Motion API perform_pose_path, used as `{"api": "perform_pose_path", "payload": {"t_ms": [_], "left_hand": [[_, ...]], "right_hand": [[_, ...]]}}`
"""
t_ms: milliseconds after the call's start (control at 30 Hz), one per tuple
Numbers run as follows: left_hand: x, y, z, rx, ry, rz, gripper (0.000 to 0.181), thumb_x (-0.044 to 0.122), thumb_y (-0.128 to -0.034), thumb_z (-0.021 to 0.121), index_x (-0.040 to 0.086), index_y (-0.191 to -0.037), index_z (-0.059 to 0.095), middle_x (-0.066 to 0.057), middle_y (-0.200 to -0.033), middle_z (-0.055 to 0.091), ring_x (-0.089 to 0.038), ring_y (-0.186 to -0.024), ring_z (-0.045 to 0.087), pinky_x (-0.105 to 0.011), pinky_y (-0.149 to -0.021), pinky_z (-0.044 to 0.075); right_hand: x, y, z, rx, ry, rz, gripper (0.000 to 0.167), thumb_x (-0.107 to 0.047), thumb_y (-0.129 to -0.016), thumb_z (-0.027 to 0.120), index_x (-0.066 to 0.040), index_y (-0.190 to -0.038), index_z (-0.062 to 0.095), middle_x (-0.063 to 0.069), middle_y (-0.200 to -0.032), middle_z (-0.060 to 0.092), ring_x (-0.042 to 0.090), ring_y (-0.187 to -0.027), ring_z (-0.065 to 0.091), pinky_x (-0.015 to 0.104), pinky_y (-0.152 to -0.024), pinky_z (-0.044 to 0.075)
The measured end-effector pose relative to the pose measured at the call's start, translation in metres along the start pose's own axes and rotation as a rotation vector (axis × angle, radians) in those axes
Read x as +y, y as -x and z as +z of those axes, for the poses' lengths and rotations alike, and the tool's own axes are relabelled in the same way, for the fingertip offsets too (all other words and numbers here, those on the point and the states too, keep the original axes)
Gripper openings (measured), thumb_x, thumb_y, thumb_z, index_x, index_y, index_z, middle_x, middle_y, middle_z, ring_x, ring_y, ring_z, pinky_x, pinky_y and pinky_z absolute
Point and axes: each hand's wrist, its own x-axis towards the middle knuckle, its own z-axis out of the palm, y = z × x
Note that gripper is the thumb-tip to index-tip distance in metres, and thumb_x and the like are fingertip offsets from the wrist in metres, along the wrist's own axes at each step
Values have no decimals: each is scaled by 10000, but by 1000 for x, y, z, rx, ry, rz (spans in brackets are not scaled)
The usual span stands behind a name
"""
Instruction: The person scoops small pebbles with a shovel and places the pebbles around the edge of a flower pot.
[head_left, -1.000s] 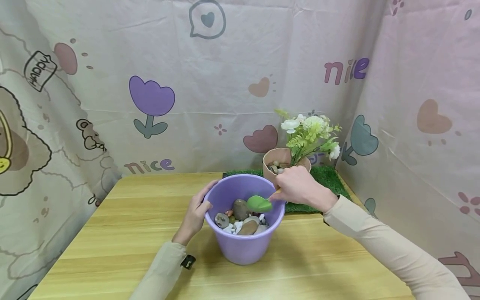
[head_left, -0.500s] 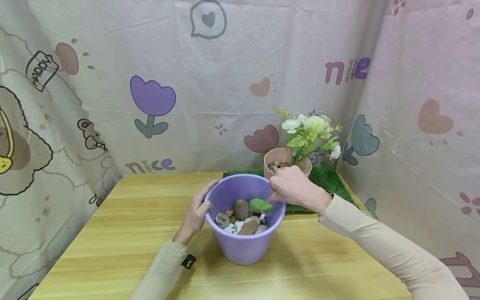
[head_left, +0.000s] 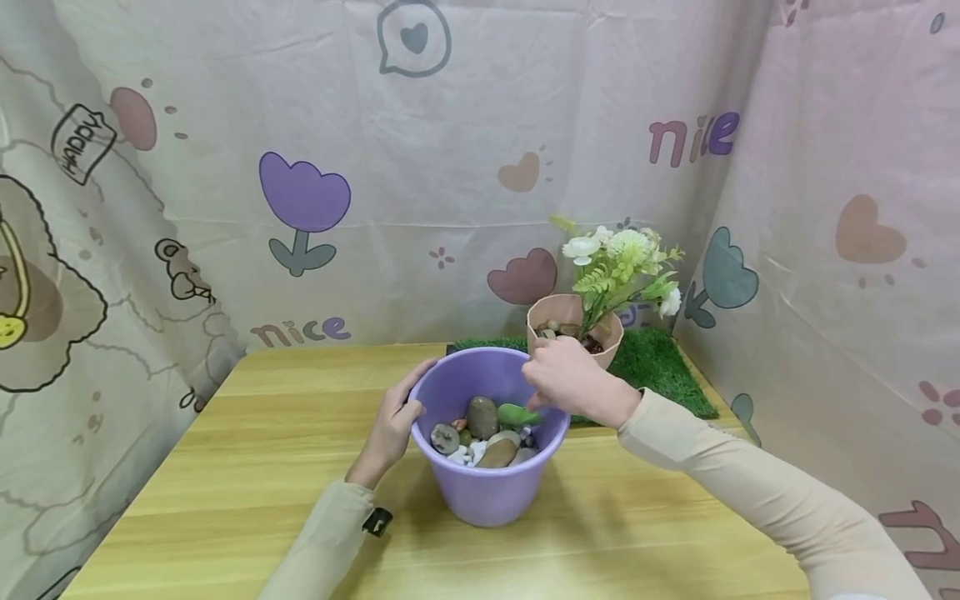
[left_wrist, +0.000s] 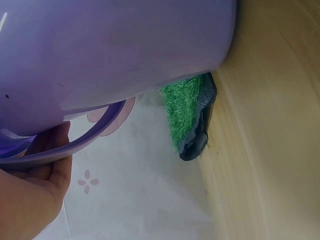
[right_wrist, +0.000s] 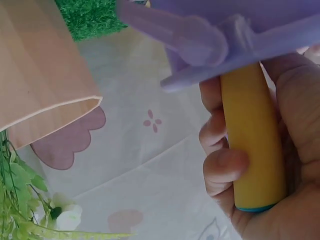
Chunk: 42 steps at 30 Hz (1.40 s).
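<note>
A purple bucket (head_left: 491, 493) stands on the table with several stones (head_left: 482, 418) and white pebbles (head_left: 477, 452) inside. My left hand (head_left: 390, 425) grips its left rim, thumb on one side and fingers on the other; the left wrist view shows the hand (left_wrist: 35, 200) curled at the rim. Over the right rim reaches my right hand (head_left: 570, 379), holding a small trowel with a green blade (head_left: 517, 415). Its yellow handle (right_wrist: 252, 135) lies in the curled fingers (right_wrist: 225, 165) in the right wrist view. The blade is low in the bucket beside the stones, its tip partly hidden.
Behind the bucket, a pinkish pot (head_left: 611, 340) with stones and white artificial flowers (head_left: 628, 250) stands on a green turf mat (head_left: 660, 375). The wooden table (head_left: 300, 433) backs onto a printed curtain (head_left: 420, 167).
My right hand has shifted left and slightly down over the bucket, and the trowel's blade has dipped a little lower toward the stones. The left hand stays on the rim.
</note>
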Motion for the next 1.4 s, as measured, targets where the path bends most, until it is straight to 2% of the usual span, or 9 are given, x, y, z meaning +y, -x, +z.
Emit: {"api": "perform_pose_path", "payload": {"t_ms": [100,300,500,633,733,800,1067,1233,1400], "left_hand": [[-1,1,0,5,-3,0,698,-39,-758,422,73,-1444,482,-156,-1414,549,-343,-1216,565,-393,-1008,474],[-2,2,0,9,-4,-15,687,-26,-759,431,50,-1441,481,-148,-1418,547,-331,-1234,559,-379,-1018,466],[-4,3,1,11,-8,-7,686,-29,-755,429,25,-1437,478,-157,-1415,548,-339,-1229,559,-358,-1013,468],[-4,2,1,13,-5,-5,688,-26,-753,431,33,-1437,481,-153,-1415,549,-336,-1235,556,-318,-1017,460],[-3,2,2,12,-3,-5,694,-22,-749,432,42,-1438,482,-147,-1414,551,-334,-1241,553,-303,-1021,453],[-3,2,2,9,4,-5,696,-20,-748,431,42,-1439,481,-148,-1415,550,-334,-1245,550,-305,-1024,451],[-2,1,2,12,6,-8,695,-21,-746,429,47,-1436,486,-142,-1407,557,-327,-1226,559,-271,-1002,459],[-3,1,2,12,5,-1,689,-26,-751,429,41,-1434,487,-152,-1404,558,-334,-1224,561,-298,-1005,464],[-3,1,1,8,15,-9,697,-19,-749,431,60,-1439,486,-142,-1411,553,-326,-1234,554,-268,-1003,456]], "right_hand": [[-4,1,2,2,7,13,405,-544,-620,826,-229,-565,577,-47,-603,598,188,-674,567,348,-547,469],[-10,1,8,57,5,79,426,-529,-619,824,-244,-497,532,-56,-565,600,186,-686,556,340,-531,430],[-12,3,10,81,-2,139,381,-526,-620,823,-227,-538,602,-49,-619,645,184,-760,586,342,-597,455],[-11,8,9,123,15,159,372,-524,-635,813,-223,-543,615,-37,-647,641,185,-756,572,343,-523,470],[-9,11,9,167,30,157,372,-521,-648,801,-215,-544,618,-26,-666,625,189,-730,529,342,-454,450],[-7,13,10,195,30,144,371,-521,-658,796,-199,-563,636,-22,-685,623,190,-738,507,336,-456,451],[5,18,24,305,11,53,358,-517,-685,777,-174,-656,681,-31,-761,608,182,-769,457,290,-604,474],[11,21,32,336,-19,66,323,-506,-695,773,-186,-713,733,-22,-806,598,195,-782,451,313,-604,451],[14,21,35,347,-58,96,303,-484,-727,767,-185,-777,749,-11,-843,589,213,-813,465,326,-621,441]]}}
